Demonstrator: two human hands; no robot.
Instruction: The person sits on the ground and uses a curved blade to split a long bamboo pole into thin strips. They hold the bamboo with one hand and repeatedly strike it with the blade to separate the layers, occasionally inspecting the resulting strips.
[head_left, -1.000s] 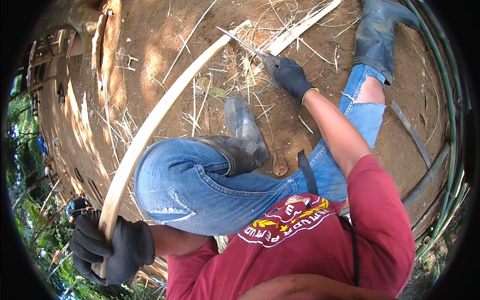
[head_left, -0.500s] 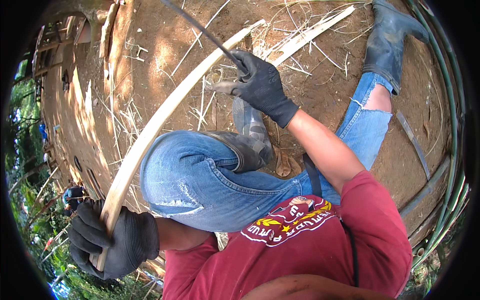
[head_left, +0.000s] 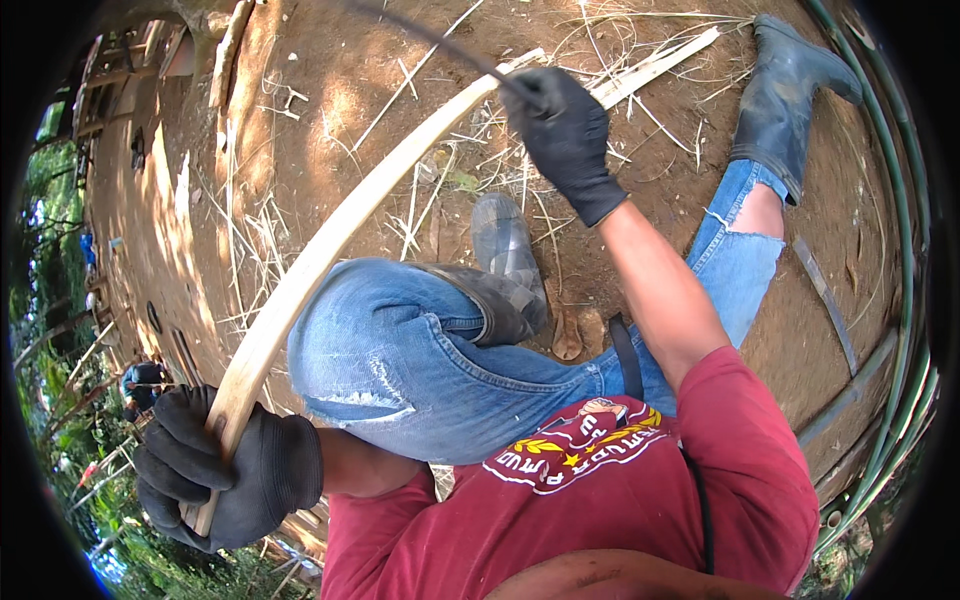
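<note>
The left hand point(head_left: 225, 480), in a dark fabric glove, is closed around the near end of a long pale split bamboo strip point(head_left: 330, 250), which runs in a curve over the person's bent knee in blue jeans point(head_left: 400, 350) to the bare earth ground point(head_left: 330, 110). The right hand point(head_left: 565, 140), in a black glove, grips a thin dark curved blade point(head_left: 440, 45) at the strip's far end, near a grey rubber boot point(head_left: 790, 90)

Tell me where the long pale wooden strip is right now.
In the head view the pale wooden strip runs diagonally from the gloved left hand at lower left, past the bent knee in jeans, up to the gloved right hand.
</note>
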